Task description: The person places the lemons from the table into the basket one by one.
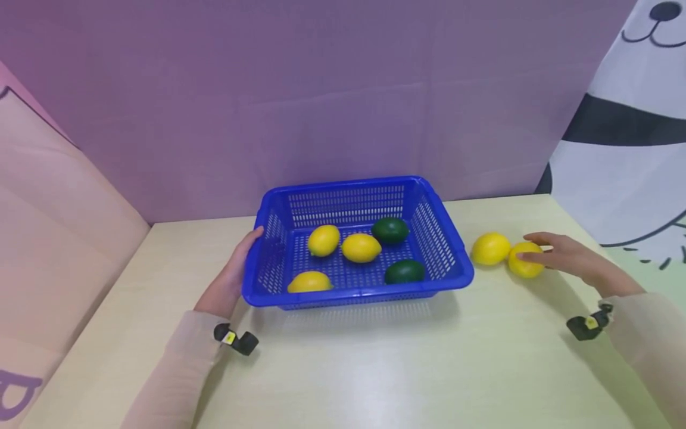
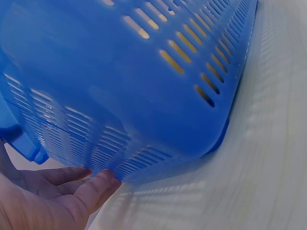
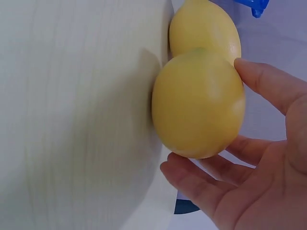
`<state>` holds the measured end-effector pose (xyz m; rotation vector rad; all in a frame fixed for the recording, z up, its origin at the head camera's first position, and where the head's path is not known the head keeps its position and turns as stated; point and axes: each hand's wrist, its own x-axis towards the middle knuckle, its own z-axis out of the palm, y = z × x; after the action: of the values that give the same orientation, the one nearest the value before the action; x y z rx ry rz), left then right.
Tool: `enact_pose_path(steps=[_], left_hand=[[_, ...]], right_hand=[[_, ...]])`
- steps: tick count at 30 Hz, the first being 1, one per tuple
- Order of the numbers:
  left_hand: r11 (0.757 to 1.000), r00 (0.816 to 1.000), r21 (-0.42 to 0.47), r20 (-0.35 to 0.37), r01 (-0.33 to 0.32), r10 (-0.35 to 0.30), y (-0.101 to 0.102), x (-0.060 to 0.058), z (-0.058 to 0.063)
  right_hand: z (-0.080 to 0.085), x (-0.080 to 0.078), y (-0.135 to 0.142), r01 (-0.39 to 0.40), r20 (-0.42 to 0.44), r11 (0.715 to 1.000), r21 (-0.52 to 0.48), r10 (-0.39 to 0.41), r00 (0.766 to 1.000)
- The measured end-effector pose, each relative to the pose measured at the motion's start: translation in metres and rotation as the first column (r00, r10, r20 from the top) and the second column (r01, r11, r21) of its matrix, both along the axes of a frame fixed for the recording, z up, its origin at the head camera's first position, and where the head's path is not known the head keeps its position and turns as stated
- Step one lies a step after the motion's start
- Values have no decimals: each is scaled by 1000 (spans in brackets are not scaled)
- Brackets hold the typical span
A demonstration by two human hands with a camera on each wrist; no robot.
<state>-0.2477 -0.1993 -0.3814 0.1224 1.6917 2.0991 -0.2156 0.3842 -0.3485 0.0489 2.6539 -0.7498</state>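
Note:
A blue plastic basket (image 1: 358,293) with slotted walls stands on the table. Inside are three yellow lemons, one of them the middle lemon (image 1: 361,248), and two dark green oval fruits (image 1: 390,230) whose kind I cannot tell. My left hand (image 1: 236,271) holds the basket's left end, thumb at the rim; its fingers (image 2: 98,189) touch the slotted wall from outside. To the right of the basket, my right hand (image 1: 568,259) has thumb and fingers curled round a lemon (image 3: 199,105) on the table. Another lemon (image 1: 490,249) lies against it, on the basket side.
The pale wooden table (image 1: 348,369) ends at a purple cloth backdrop (image 1: 343,119) just behind the basket. A printed panel (image 1: 632,173) rises at the right, and a pale pink one (image 1: 64,208) stands on the left. Each wrist carries a small black camera (image 1: 236,339).

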Motion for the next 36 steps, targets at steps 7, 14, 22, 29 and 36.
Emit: enact_pose_path(steps=[7,14,22,29,36], left_hand=[[1000,1000,-20,-6,-7,7,0,0,0],[1000,1000,-17,-16,-4,4,0,-1,0],[999,1000,-29,-4,-16,15,0,-1,0],[999,1000,-31,-10,-11,11,0,-1,0],[1000,1000,-14,-12,-3,3,-1,0,-1]], right_hand=[[-2,0,-2,20,12,999,-26,-20,1000],[-7,0,-2,29,39,998,-62,-27,999],[-6,0,-3,28,38,997,-75,-25,999],[-5,0,-4,34,23,997,-67,-33,999],[-7,-1,-4,34,16,997,-71,-33,999]])
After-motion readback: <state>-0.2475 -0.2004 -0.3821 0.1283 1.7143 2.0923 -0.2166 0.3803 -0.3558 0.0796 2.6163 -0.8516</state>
